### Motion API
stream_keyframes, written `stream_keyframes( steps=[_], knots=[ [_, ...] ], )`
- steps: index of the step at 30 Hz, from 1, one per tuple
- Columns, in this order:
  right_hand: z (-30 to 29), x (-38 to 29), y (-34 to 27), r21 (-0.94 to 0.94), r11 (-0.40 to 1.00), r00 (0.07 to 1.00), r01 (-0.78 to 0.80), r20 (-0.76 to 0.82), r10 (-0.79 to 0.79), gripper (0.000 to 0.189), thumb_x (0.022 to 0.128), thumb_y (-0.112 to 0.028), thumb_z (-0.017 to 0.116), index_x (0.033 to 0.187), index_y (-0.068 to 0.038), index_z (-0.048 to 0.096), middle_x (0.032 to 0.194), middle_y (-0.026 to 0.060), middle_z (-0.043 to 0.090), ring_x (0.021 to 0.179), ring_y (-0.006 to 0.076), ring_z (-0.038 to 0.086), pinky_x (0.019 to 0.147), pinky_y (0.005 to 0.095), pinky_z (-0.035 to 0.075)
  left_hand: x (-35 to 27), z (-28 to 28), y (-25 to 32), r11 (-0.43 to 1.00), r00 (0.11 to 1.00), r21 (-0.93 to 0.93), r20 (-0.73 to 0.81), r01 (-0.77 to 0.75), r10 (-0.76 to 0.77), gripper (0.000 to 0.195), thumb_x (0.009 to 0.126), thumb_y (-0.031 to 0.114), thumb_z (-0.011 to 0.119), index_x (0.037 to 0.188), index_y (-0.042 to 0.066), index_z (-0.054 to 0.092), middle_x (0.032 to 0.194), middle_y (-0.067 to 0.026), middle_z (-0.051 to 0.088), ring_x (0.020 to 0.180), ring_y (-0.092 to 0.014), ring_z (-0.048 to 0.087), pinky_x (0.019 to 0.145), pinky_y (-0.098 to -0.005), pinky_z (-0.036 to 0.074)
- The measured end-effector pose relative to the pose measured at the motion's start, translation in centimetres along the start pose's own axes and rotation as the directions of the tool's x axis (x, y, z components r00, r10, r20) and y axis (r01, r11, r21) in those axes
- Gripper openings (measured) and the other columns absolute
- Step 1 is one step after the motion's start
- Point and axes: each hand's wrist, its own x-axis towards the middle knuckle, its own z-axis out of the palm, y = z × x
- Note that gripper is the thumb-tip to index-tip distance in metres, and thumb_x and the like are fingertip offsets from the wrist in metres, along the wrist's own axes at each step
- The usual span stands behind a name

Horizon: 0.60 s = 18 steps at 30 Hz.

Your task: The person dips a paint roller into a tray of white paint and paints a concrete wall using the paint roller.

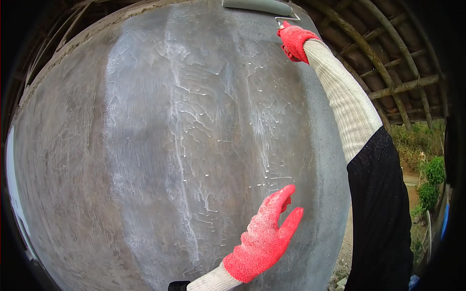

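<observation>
My right hand (pixel 296 42), in a red coated glove, is raised at the top right and closed around the handle of a paint roller (pixel 256 5). The roller's grey-white sleeve lies across the top of a grey plastered wall (pixel 207 120), partly cut off by the picture's edge. Most of the handle is hidden in my fist. Lower down, my left hand (pixel 264 232), gloved the same way, is held up before the wall with thumb and fingers apart and nothing in it. Whether it touches the wall, I cannot tell. Whitish wet streaks and ridges run down the wall.
Wooden roof poles (pixel 367 47) under dark roofing slope at the upper right. The wall's right edge drops to bare ground, with green shrubs (pixel 431 182) beyond. A rough mortar edge (pixel 78 43) lines the wall's upper left. Something white (pixel 12 174) shows at the far left.
</observation>
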Motion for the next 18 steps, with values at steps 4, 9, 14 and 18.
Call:
stream_keyframes(
  steps=[4, 9, 14, 18],
  knots=[
    [-2.1, -10.9, 6.2, -0.332, 0.941, 0.998, 0.067, 0.01, -0.068, 0.031, 0.097, -0.041, 0.043, 0.115, -0.019, 0.054, 0.064, 0.0063, 0.05, 0.044, 0.0205, 0.045, 0.043, 0.0388, 0.04, -3.3, 1.7, -1.4, 0.995, 0.999, -0.093, 0.004, 0.036, -0.035, 0.045, 0.094, 0.011, 0.055, 0.136, 0.003, 0.042, 0.129, -0.0125, 0.05, 0.12, -0.021, 0.052, 0.1, -0.0324, 0.042],
    [-6.5, -23.2, 16.6, -0.668, 0.732, 0.982, 0.136, -0.008, -0.19, 0.055, 0.094, -0.028, 0.04, 0.147, -0.036, 0.027, 0.064, 0.0046, 0.047, 0.047, 0.0149, 0.042, 0.044, 0.033, 0.041, -6.5, 4.1, -3.3, 0.971, 0.986, -0.169, 0.006, 0.168, -0.17, 0.042, 0.095, 0.012, 0.054, 0.135, 0.004, 0.043, 0.127, -0.0099, 0.052, 0.119, -0.018, 0.052, 0.1, -0.0305, 0.041],
    [-8.5, -33.9, 20.6, -0.608, 0.785, 0.993, -0.12, -0.074, 0.094, 0.056, 0.095, -0.026, 0.042, 0.148, -0.03, 0.023, 0.084, 0.024, 0.061, 0.074, 0.0394, 0.061, 0.071, 0.0457, 0.046, -8.4, 6.3, -4.9, 0.922, 0.963, -0.28, 0.071, 0.269, -0.259, 0.042, 0.095, 0.012, 0.055, 0.135, 0.005, 0.045, 0.127, -0.0084, 0.053, 0.118, -0.017, 0.052, 0.099, -0.0295, 0.041],
    [-8.5, -33.0, 21.0, -0.619, 0.781, 0.996, -0.085, -0.062, 0.06, 0.056, 0.095, -0.024, 0.042, 0.147, -0.03, 0.024, 0.085, 0.0238, 0.06, 0.073, 0.04, 0.06, 0.072, 0.0451, 0.046, -8.5, 6.7, -4.0, 0.925, 0.962, -0.265, 0.11, 0.271, -0.25, 0.042, 0.095, 0.012, 0.054, 0.135, 0.005, 0.044, 0.128, -0.0083, 0.053, 0.118, -0.017, 0.051, 0.1, -0.0296, 0.041]
  ],
)
